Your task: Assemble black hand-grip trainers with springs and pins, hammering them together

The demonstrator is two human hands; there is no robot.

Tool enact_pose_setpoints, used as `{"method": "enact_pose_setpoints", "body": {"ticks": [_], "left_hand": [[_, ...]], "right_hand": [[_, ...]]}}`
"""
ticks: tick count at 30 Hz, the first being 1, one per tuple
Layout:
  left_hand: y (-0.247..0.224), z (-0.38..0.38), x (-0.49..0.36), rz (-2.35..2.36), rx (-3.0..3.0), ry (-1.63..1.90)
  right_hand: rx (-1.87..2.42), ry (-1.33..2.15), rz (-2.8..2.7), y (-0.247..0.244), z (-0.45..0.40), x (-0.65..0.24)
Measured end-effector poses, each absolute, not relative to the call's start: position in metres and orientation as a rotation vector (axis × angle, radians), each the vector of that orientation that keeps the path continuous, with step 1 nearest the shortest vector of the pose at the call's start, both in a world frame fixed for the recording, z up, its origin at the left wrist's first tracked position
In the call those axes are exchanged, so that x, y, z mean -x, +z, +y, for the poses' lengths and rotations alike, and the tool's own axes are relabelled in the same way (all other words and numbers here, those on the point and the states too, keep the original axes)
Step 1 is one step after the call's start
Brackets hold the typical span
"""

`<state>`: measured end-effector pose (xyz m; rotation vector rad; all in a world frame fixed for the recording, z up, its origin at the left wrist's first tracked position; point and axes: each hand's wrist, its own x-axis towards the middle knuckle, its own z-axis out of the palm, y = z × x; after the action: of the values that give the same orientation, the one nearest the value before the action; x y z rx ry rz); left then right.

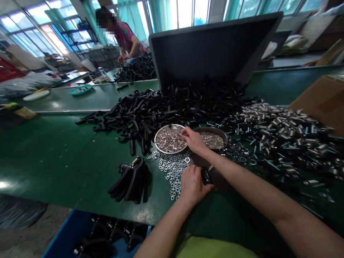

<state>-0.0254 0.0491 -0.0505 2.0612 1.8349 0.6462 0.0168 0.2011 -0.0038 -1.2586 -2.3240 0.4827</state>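
Left hand (pixel 192 183): gripping black part (pixel 206 176) | right hand (pixel 195 141): at pin dish (pixel 172 153), pinch unclear

My left hand (pixel 192 182) and right hand (pixel 194 139) are bare, as are both forearms (pixel 242 181) where they show. I wear a plain yellow-green garment (pixel 215 248), visible at the near edge of the table (pixel 80 157); cut indistinct.

Rear windows (pixel 185 12) were brightly lit and flanked by teal curtains (pixel 131 16); grey floor (pixel 37 238) was exposed at lower left.
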Motion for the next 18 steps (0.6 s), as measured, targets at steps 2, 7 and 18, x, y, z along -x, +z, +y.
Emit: {"method": "enact_pose_setpoints", "body": {"ticks": [2,7,18], "left_hand": [[-0.051,0.049,0.026,1.837,-2.087,0.649],[-0.05,0.049,0.028,1.827,-2.124,0.637],[-0.053,0.051,0.026,1.844,-2.151,0.631]], "right_hand": [[1.213,0.697,-2.161,-0.001,0.19,-0.038],[1.209,1.153,-1.836,-0.019,0.143,-0.103],[1.177,0.555,-2.214,-0.058,0.12,-0.116]]}}
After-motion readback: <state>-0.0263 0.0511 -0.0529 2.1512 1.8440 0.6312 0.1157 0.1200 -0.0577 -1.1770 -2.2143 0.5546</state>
